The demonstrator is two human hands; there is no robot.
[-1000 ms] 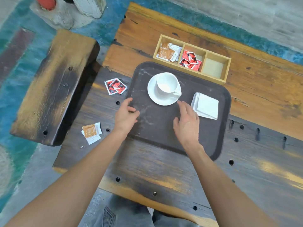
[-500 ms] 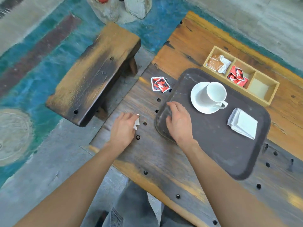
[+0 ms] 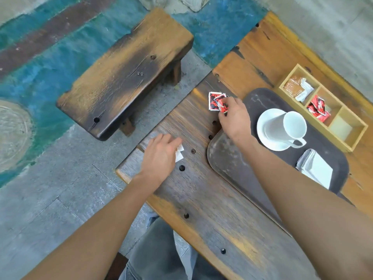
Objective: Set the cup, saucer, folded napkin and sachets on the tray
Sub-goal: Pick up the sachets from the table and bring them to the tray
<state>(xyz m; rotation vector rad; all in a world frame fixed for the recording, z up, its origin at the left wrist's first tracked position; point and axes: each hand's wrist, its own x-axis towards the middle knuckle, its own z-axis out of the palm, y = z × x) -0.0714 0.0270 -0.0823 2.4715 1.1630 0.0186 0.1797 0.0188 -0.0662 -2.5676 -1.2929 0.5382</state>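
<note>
A dark brown tray [image 3: 228, 158] lies on the wooden table. On it stand a white cup [image 3: 290, 126] on a white saucer [image 3: 262, 122], and a folded white napkin [image 3: 314, 168] nearer me. Red sachets [image 3: 215, 101] lie on the table left of the tray; the fingers of my right hand [image 3: 235, 118] pinch one of them. My left hand [image 3: 161, 156] lies over the white and brown sachets [image 3: 179, 153] near the table's left edge, fingers closed on them; only white corners show.
A wooden organiser box [image 3: 352, 128] with brown and red sachets stands beyond the tray. A low wooden bench [image 3: 125, 71] stands to the left of the table. Bolt holes dot the tabletop.
My left hand moved off the tray onto the white and brown sachets. My right hand moved from the tray's middle to its left edge, then onto the red sachets. The view swung left.
</note>
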